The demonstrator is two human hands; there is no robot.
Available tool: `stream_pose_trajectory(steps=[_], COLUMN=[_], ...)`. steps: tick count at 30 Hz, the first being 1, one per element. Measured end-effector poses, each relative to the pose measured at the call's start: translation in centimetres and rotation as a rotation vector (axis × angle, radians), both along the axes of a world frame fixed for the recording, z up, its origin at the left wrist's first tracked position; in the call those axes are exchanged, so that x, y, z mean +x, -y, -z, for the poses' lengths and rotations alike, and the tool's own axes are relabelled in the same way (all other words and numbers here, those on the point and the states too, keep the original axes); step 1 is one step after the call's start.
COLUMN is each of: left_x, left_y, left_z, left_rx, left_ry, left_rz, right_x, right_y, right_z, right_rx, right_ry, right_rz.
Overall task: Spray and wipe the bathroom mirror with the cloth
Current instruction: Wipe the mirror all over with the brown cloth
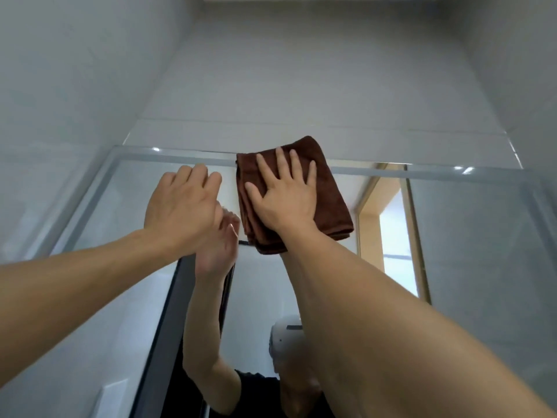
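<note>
- Mirror (470,236) fills the lower part of the view, its bevelled top edge running left to right beneath a pale tiled wall (301,86).
- A folded brown cloth (330,194) lies flat against the glass at the top edge, near the middle, its upper corner overlapping the wall.
- The right hand (286,194) presses on the cloth with its fingers straight and spread, a wide flat grip.
- The left hand (182,206) is raised just left of the cloth, its fingers bent at the mirror's top edge, holding nothing.
- The glass reflects both raised arms, a dark frame and a lit doorway (391,236) on the right.
</note>
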State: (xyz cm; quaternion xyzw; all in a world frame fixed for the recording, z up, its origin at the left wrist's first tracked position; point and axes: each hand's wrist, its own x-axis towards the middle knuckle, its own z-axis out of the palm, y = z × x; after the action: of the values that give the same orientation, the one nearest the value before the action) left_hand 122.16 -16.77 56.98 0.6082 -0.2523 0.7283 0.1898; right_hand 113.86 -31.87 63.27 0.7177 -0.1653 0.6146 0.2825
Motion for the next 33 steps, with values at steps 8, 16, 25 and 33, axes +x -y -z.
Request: stream_pose_trajectory(steps=[8,16,25,33], left_x=[-3.9,-11.4,-8.9,-1.0], left_y=[6.6,13.1,10.4,1.7], left_z=[-2.1,-0.2,3.4,4.6], left_rx=[-0.085,0.104,0.222,0.119], left_ry=[-0.027,0.097,0.115,-0.063], left_rz=[0.304,0.330,0.294,0.243], right_x=[-9.3,-25.0,-26.3,-14.2], right_y=[7.4,19.2,22.1,11.8], right_z=[1.2,1.7,3.3,6.1], right_rx=[0.051,0.264,0.349,0.321], right_ry=[0.046,0.148,0.344,0.326], right_rz=[0.024,0.121,0.149,0.125])
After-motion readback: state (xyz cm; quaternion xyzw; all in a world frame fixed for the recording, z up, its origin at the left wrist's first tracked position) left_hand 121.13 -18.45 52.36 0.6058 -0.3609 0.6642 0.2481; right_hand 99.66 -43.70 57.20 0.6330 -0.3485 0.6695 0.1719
